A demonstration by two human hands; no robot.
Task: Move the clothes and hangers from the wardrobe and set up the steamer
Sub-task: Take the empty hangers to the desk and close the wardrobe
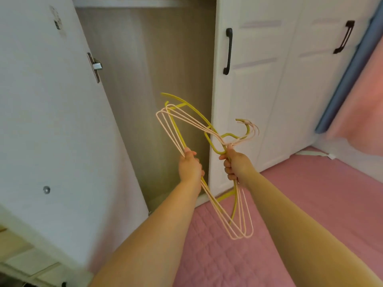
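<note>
A bunch of bare hangers (176, 121), several pale pink wire ones and yellow-green ones, is held in front of the open wardrobe (157, 79). My left hand (189, 165) grips their long bottom bars. My right hand (235, 164) grips them near the necks, with the hooks (247, 126) curling up to the right. The lower ends of the hangers (242, 226) hang down between my forearms. The wardrobe compartment shows only bare wood-grain walls. No clothes and no steamer are in view.
The wardrobe's left door (51, 121) stands open toward me. Closed white doors with black handles (228, 51) are on the right. A pink quilted mat (290, 204) lies below my arms. A pink curtain (364, 104) hangs at far right.
</note>
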